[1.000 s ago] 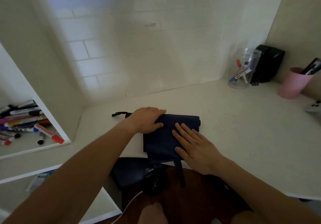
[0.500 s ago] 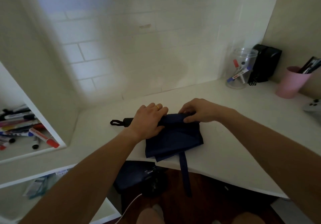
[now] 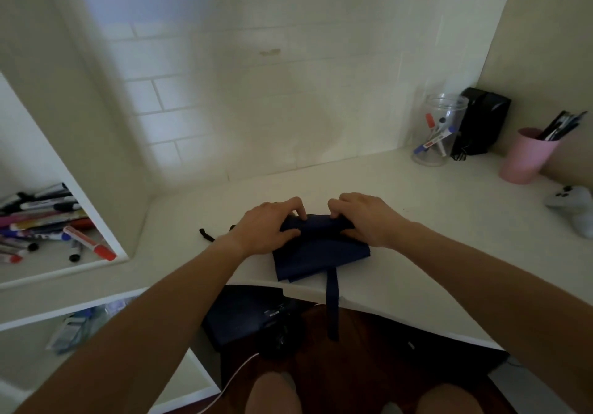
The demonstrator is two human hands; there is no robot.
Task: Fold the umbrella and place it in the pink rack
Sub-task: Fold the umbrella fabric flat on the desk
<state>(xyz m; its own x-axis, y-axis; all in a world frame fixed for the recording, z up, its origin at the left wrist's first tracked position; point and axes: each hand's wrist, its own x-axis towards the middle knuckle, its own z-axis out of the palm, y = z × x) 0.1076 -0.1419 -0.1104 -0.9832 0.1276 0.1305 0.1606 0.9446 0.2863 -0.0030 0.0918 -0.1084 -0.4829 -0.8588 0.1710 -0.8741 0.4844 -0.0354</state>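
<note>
white tiles back a pale bench (image 3: pixel 417 221) in a corner nook, where the dark blue umbrella (image 3: pixel 321 246) lies near the front edge, its strap (image 3: pixel 332 304) hanging over the edge. the left hand (image 3: pixel 266 227) and right hand (image 3: pixel 362 217) sit side by side on its far edge with fingers (image 3: pixel 300 209) curled and pinching the cloth, apparently to roll it tight. the pink rack (image 3: pixel 523 160) waits well apart at the far right, so the roll likely needs binding before it goes there.
</note>
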